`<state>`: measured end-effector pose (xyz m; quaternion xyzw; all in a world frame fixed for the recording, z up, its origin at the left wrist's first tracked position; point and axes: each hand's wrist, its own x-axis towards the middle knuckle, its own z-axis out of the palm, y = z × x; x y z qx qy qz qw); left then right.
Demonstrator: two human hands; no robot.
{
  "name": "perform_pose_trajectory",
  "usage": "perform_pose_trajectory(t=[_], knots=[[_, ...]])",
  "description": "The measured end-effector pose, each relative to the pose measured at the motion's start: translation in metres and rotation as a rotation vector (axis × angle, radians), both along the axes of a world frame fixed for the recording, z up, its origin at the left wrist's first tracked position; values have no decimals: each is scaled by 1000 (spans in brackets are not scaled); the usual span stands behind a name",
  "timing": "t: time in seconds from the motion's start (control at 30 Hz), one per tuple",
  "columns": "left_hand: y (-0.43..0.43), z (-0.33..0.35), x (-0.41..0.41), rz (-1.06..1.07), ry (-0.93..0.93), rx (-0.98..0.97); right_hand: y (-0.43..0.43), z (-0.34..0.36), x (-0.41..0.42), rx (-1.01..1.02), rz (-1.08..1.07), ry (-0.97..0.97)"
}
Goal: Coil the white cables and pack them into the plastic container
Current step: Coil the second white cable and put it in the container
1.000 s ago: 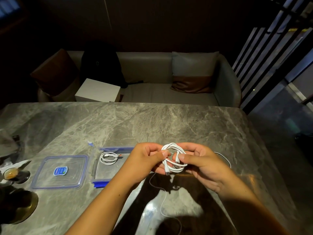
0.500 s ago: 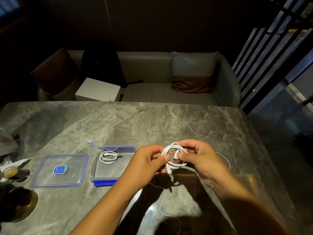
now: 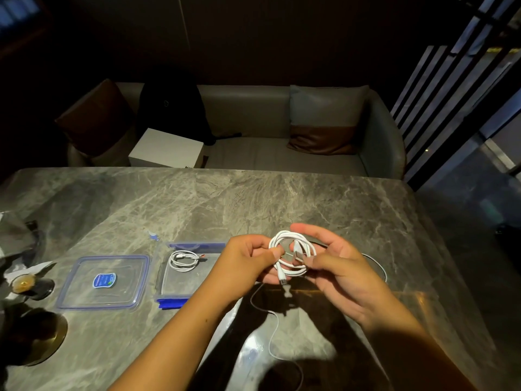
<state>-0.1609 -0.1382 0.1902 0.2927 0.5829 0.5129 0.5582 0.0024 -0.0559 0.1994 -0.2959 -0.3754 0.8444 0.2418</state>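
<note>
Both hands hold a coiled white cable [image 3: 293, 253] just above the marble table [image 3: 253, 204]. My left hand [image 3: 248, 261] pinches the coil's left side and my right hand [image 3: 341, 263] grips its right side. One plug end hangs down below the coil. To the left lies the clear plastic container [image 3: 186, 283] with blue clips, and a smaller coiled white cable [image 3: 183, 259] rests inside it. A thin loose white cable [image 3: 270, 328] trails across the table under my hands toward me.
The container's clear lid [image 3: 103, 282] with a blue sticker lies left of the container. Dark glassware [image 3: 28, 286] and a round brass-coloured base [image 3: 36, 337] sit at the table's left edge. Beyond the table is a sofa with a white box [image 3: 166, 149] and cushions.
The coil has opened out a little and risen slightly between my hands; my right fingers have shifted round its right side. The container and lid have not moved.
</note>
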Motion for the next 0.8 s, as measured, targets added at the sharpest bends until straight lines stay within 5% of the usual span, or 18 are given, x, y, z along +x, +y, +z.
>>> perform_pose_trajectory(t=[0.37, 0.5, 0.6, 0.8], knots=[[-3, 2, 5, -28, -34, -22, -3, 1, -4, 516, -69, -252], [-5, 2, 9, -37, -58, -25, -4, -4, -2, 873, -198, -462], [-6, 1, 14, -26, -69, -20, -6, -6, -2, 788, -268, -444], [-3, -1, 8, 10, -34, 10, -13, -1, -9, 285, -358, -269]])
